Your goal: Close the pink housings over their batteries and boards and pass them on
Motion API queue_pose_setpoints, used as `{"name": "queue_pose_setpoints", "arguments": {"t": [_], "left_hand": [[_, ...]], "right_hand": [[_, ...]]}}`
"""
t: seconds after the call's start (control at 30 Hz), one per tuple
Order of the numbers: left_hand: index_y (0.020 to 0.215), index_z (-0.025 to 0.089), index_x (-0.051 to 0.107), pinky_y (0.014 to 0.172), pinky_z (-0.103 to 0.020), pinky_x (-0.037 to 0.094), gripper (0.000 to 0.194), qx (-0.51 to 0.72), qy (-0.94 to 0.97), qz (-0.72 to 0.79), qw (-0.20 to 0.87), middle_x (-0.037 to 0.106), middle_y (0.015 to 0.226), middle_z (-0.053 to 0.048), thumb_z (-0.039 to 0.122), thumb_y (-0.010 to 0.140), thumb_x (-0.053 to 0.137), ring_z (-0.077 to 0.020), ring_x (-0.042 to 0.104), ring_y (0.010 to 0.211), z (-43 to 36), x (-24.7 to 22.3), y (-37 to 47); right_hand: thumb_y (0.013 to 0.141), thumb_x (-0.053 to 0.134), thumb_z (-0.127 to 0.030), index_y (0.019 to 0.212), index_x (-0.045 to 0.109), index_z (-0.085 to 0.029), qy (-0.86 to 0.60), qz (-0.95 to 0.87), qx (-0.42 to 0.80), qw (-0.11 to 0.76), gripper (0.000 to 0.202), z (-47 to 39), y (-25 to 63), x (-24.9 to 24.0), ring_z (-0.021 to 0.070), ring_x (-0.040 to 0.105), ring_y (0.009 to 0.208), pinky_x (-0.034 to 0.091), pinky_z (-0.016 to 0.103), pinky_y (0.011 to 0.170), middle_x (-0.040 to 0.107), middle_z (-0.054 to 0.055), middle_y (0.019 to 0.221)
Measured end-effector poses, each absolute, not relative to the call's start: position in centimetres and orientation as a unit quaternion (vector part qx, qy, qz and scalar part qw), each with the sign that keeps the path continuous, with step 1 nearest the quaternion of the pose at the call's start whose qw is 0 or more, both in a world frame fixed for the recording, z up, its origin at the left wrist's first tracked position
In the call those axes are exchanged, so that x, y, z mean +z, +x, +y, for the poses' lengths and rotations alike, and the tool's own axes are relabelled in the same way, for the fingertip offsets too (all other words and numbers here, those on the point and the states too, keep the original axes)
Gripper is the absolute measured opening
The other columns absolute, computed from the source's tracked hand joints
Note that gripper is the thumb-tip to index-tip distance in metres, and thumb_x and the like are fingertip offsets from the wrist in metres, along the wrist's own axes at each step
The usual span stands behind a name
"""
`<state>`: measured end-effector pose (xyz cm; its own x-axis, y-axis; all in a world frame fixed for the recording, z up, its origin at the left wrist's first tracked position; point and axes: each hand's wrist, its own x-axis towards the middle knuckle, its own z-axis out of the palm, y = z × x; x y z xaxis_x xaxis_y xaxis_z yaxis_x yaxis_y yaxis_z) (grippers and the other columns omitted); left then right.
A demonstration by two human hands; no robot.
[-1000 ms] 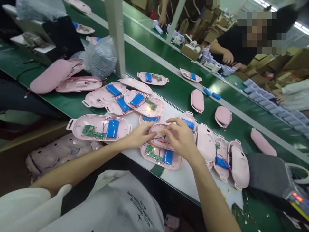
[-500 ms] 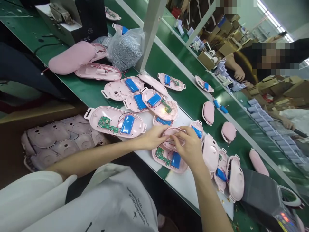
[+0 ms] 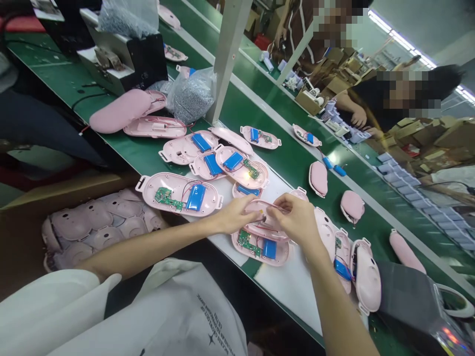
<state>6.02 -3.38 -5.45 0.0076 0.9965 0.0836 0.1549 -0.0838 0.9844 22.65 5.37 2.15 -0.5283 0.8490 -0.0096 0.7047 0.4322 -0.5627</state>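
My left hand (image 3: 239,215) grips the left end of a pink shell half (image 3: 264,228), thumb over its rim. Bent over the right side of this shell is my right hand (image 3: 297,217), its fingertips pinched; whatever they hold is too small to make out. Directly beneath lies an open pink shell (image 3: 237,252) with a green circuit board (image 3: 248,243) and a blue battery (image 3: 269,249). Another open shell (image 3: 148,190), also with board and battery, lies left of my left hand. Beyond my hands, a lit circuit board (image 3: 252,169) sits in a stacked shell.
A box of pink shells (image 3: 89,182) stands at the lower left. Behind are a plastic bag (image 3: 193,96) and a metal post (image 3: 227,59). Closed shells stand right, near a dark machine (image 3: 404,296). Other people sit across the green bench (image 3: 274,165).
The shell between my hands now shows more of its inner face, and my right hand has shifted slightly right. The whole view has shifted a little.
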Motion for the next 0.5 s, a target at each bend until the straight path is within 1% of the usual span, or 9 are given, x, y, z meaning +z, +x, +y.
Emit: {"name": "queue_pose_setpoints", "arguments": {"t": [0.1,0.17,0.2,0.27,0.33,0.37,0.4,0.47,0.5], "left_hand": [[0.106,0.015,0.063,0.083,-0.032,0.051,0.027,0.468,0.596,0.487,0.434,0.069,0.097,-0.006,0.037,0.093,0.056,-0.0234,0.066,0.093,-3.7,-5.2,5.7],[0.115,0.016,0.062,0.087,-0.033,0.051,0.026,0.428,0.656,0.457,0.422,0.070,0.103,-0.008,0.031,0.098,0.048,-0.0223,0.067,0.097,-4.4,-4.7,4.9],[0.119,0.018,0.061,0.093,-0.034,0.050,0.028,0.394,0.701,0.435,0.406,0.070,0.111,-0.009,0.024,0.097,0.046,-0.0228,0.066,0.104,-4.9,-4.3,4.3],[0.127,0.018,0.059,0.108,-0.041,0.043,0.041,0.303,0.795,0.391,0.350,0.062,0.134,-0.014,0.012,0.088,0.051,-0.0276,0.056,0.127,-5.5,-3.2,3.4],[0.133,0.018,0.056,0.116,-0.049,0.034,0.056,0.202,0.863,0.362,0.290,0.046,0.150,-0.018,0.012,0.078,0.062,-0.0348,0.042,0.141,-5.4,-1.8,3.2],[0.134,0.017,0.055,0.115,-0.051,0.034,0.060,0.156,0.877,0.364,0.272,0.045,0.150,-0.021,0.017,0.076,0.068,-0.0378,0.042,0.140,-5.1,-1.2,3.6],[0.136,0.016,0.053,0.112,-0.053,0.038,0.064,0.116,0.879,0.381,0.260,0.050,0.145,-0.023,0.025,0.075,0.072,-0.0398,0.048,0.134,-4.7,-0.6,4.2],[0.132,0.013,0.055,0.099,-0.051,0.048,0.070,0.053,0.866,0.431,0.247,0.064,0.124,-0.023,0.039,0.071,0.078,-0.0399,0.062,0.114,-3.9,0.4,5.9],[0.126,0.011,0.059,0.091,-0.047,0.052,0.071,0.022,0.856,0.455,0.246,0.068,0.112,-0.020,0.043,0.066,0.081,-0.0387,0.065,0.103,-3.5,0.8,6.7]], "right_hand": [[0.079,0.068,-0.037,0.074,0.065,-0.020,-0.411,-0.862,0.229,0.190,0.018,3.8,23.5,2.2,0.0180,0.066,0.065,0.051,0.028,0.063,0.069,0.002,0.070],[0.086,0.067,-0.030,0.079,0.066,-0.020,-0.341,-0.894,0.149,0.248,0.012,1.5,24.6,1.6,0.0166,0.068,0.066,0.052,0.026,0.063,0.071,0.002,0.073],[0.089,0.065,-0.024,0.082,0.066,-0.020,-0.298,-0.909,0.097,0.276,0.008,0.1,25.2,1.1,0.0165,0.068,0.069,0.053,0.026,0.065,0.071,0.002,0.076],[0.091,0.061,-0.011,0.087,0.066,-0.020,-0.225,-0.922,0.012,0.315,0.011,-2.8,25.9,-0.6,0.0174,0.070,0.077,0.056,0.027,0.071,0.072,0.004,0.084],[0.090,0.057,-0.005,0.089,0.065,-0.020,-0.200,-0.919,-0.022,0.339,0.017,-5.3,26.3,-2.5,0.0197,0.071,0.083,0.059,0.031,0.077,0.073,0.005,0.090],[0.090,0.056,-0.004,0.090,0.064,-0.020,-0.199,-0.914,-0.025,0.353,0.018,-6.3,26.4,-3.3,0.0210,0.071,0.085,0.060,0.034,0.080,0.073,0.006,0.091],[0.090,0.055,-0.004,0.091,0.065,-0.020,-0.207,-0.905,-0.023,0.371,0.018,-7.3,26.7,-4.1,0.0222,0.072,0.086,0.061,0.037,0.082,0.073,0.006,0.091],[0.089,0.057,-0.004,0.093,0.066,-0.020,-0.244,-0.866,-0.029,0.436,0.019,-9.0,28.1,-5.1,0.0236,0.072,0.083,0.062,0.039,0.079,0.072,0.006,0.089],[0.089,0.059,-0.004,0.094,0.066,-0.021,-0.277,-0.839,-0.019,0.468,0.019,-9.8,29.2,-5.4,0.0232,0.072,0.081,0.063,0.037,0.075,0.072,0.005,0.087]]}}
